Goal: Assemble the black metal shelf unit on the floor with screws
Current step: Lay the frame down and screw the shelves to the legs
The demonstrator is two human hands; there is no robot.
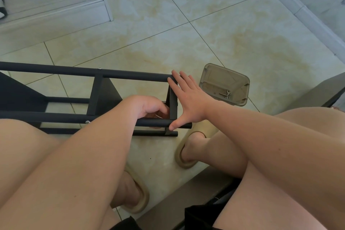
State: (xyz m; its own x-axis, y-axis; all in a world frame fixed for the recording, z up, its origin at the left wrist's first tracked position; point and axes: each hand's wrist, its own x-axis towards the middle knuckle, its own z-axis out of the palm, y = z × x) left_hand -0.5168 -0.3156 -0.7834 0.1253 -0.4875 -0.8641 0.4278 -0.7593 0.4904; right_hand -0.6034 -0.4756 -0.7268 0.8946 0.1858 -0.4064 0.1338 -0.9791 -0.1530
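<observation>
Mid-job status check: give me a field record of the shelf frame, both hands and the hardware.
shelf frame: black, lying on the tiled floor
left hand: fingers curled inside the frame's end; contents hidden
right hand: spread open, fingers on far tube, thumb on near tube
fitted screws: one head on each long tube
spare screws: few, in tan tray right of frame

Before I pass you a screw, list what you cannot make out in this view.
Head view only:
- Whatever the left hand holds is hidden inside its curled grip.
- The shelf frame is cut off by the left edge.
- The screws in the tray are too small to count.
</observation>
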